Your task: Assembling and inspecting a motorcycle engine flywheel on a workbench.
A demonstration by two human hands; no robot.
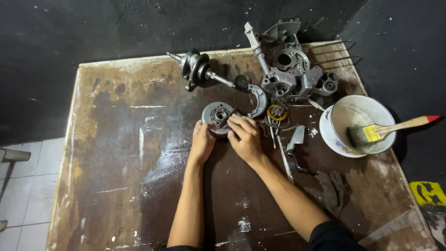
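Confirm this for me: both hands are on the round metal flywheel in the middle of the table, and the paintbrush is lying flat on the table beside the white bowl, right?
Not quite. The head view shows the paintbrush resting in the white bowl, bristles inside and handle over the rim, not flat on the table. The rest holds: the left hand and right hand are both on the round metal flywheel.

Grey round metal part (217,116); white bowl (335,135); red-tipped brush (388,130); brown table (125,153).

Round metal disc (217,117) near table (130,186) centre, both hands on it: left hand (202,143) at near-left edge, right hand (245,137) on right side. Crankshaft (200,69) behind disc. Engine casing (290,62) at far-right table edge. Chain and sprocket (277,114) just right of right hand. Bowl (355,124) far right, brush (388,130) resting in it.
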